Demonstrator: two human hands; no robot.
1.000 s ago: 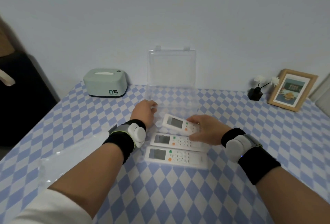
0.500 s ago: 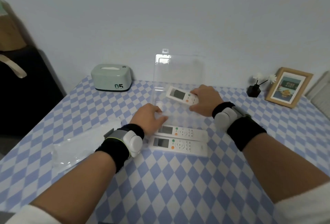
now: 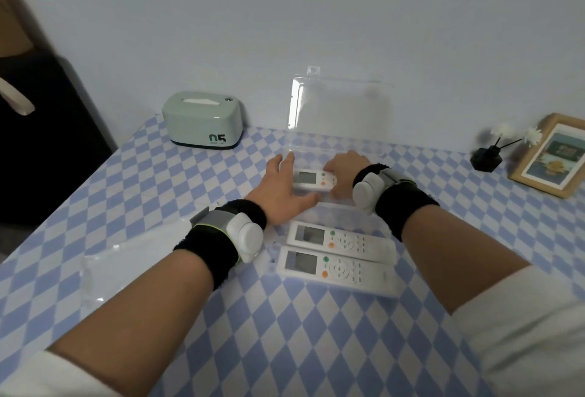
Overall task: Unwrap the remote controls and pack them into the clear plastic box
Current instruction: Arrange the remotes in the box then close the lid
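Observation:
The clear plastic box (image 3: 342, 149) stands at the back of the table with its lid (image 3: 340, 105) upright against the wall. My right hand (image 3: 346, 172) grips a white remote (image 3: 311, 179) and holds it low inside the box. My left hand (image 3: 281, 189) lies flat with spread fingers on the box's left front edge, touching that remote's left end. Two more white remotes lie side by side in front of the box, one nearer the box (image 3: 340, 241) and one nearer me (image 3: 337, 270).
A mint-green tissue box (image 3: 204, 119) sits at the back left. A small black vase with white flowers (image 3: 487, 157) and a wooden picture frame (image 3: 552, 159) stand at the back right. Crumpled clear wrapping (image 3: 126, 257) lies left of my left wrist. The table's left edge drops beside a dark cabinet.
My right hand carried the remote from in front of the box up and into the box, then lowered it. My left hand slid forward onto the box's left edge.

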